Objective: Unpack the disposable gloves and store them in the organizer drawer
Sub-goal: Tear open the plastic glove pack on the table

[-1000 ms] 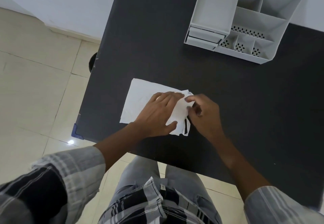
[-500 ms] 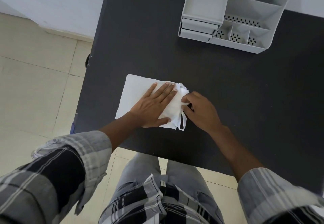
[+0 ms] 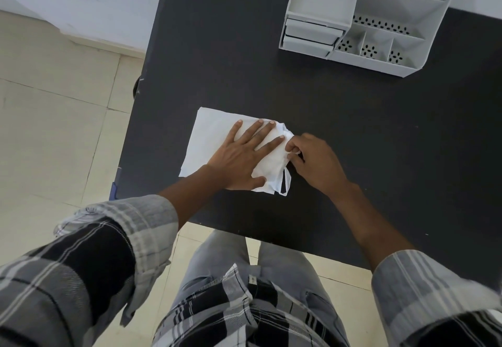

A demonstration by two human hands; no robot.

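A flat white packet of disposable gloves [image 3: 209, 140] lies on the black table [image 3: 353, 142] near its front left. My left hand [image 3: 244, 156] rests flat on the packet with fingers spread, pressing it down. Thin white glove film [image 3: 274, 172] bunches out from the packet's right end. My right hand [image 3: 315, 161] pinches that film at the right edge between thumb and fingertips. A grey organizer [image 3: 361, 17] stands at the back right, with two shut drawers [image 3: 309, 36] stacked at its front left.
The organizer has open compartments with perforated floors [image 3: 369, 50] beside the drawers. The table's left edge [image 3: 135, 118] drops to a tiled floor [image 3: 54, 118]. My legs are under the table's front edge. A white wall is behind.
My left hand has flattened and spread its fingers over the packet. My right hand has shifted to the film's right edge and pinched it. The view has moved closer to the table.
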